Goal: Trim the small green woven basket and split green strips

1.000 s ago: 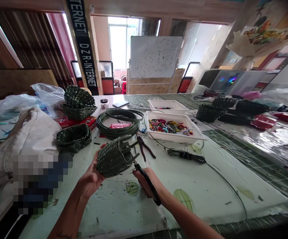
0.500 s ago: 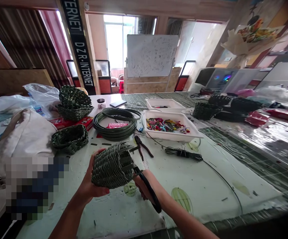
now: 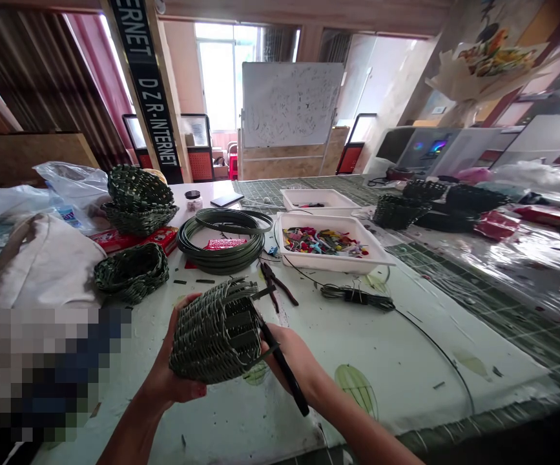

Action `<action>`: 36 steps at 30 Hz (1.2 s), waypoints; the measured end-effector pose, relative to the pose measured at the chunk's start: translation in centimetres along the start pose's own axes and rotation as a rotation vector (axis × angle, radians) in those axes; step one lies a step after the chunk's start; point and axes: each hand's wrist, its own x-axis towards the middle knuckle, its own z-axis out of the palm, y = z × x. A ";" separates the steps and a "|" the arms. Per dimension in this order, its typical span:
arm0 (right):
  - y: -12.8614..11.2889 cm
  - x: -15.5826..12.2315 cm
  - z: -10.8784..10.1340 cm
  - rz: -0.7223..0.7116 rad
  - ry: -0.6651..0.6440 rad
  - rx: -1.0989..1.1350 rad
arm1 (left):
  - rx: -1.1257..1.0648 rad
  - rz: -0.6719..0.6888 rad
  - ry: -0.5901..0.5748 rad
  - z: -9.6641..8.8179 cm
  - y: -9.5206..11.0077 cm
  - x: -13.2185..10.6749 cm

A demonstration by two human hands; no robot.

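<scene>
A small dark green woven basket lies on its side above the table, with loose strip ends sticking out at its rim. My left hand cups it from the left and below, fingers wrapped round its base. My right hand grips black-handled scissors, whose tips reach into the basket's rim at the right. A pair of pliers rests on the table just beyond the basket.
A coil of green strip lies behind, with finished baskets and a stacked pair to the left. A white tray holds coloured bits. A bundled cord, a cloth bag and further baskets stand around.
The left hand has turned the basket and drawn it lower and closer. The scissors have moved up against the basket's rim. The view has shifted slightly.
</scene>
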 end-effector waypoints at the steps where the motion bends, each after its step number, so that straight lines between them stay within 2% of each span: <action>1: 0.0 0.0 -0.1 -0.008 -0.017 -0.006 | -0.006 -0.017 -0.001 0.0 0.1 0.0; 6: 0.4 0.2 -0.2 0.009 -0.069 0.052 | -0.050 -0.071 0.016 0.1 0.4 0.0; 11: 0.7 0.9 0.6 0.018 -0.011 0.153 | -0.104 -0.122 0.049 0.1 0.6 0.0; 16: 0.6 1.4 1.0 0.049 -0.024 0.226 | -0.184 -0.142 0.049 -0.1 0.4 0.1; 28: 0.7 2.3 1.6 0.054 0.000 0.151 | -0.286 -0.123 0.113 -3.0 -1.6 0.6; 36: -0.8 1.2 0.2 0.060 -0.028 0.046 | -0.361 -0.115 0.121 -3.9 -2.5 0.7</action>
